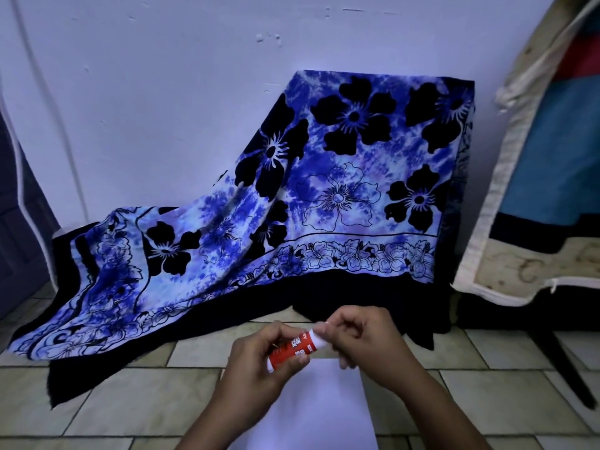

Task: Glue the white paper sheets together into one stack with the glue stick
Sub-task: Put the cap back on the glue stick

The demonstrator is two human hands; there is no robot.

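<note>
Glue stick (290, 348) was held in the air between both hands, just above the near part of the white paper (311, 414), and from my feed I could see no contact between stick and sheet. Its long axis ran on a slant, low on the left and higher on the right. The white base pointed down-left toward the left wrist, and the white cap (317, 337) pointed up-right toward the dark hem of the cloth. The left hand (256, 362) gripped the red barrel, with fingers curled over it and the printed label facing up at me. The right hand (360, 339) was closed on the cap end, its fingertips (325, 327) pinching the white part while the other fingers curled loosely beneath. I could not tell whether the cap was seated or partly off.

The paper lay flat on the tiled floor (130, 401), its long side running away from me, and I could not count the sheets. Beyond the hands a blue flowered cloth (324, 190) was draped over something against the pale wall (162, 92), spilling down onto the tiles at the left.
</note>
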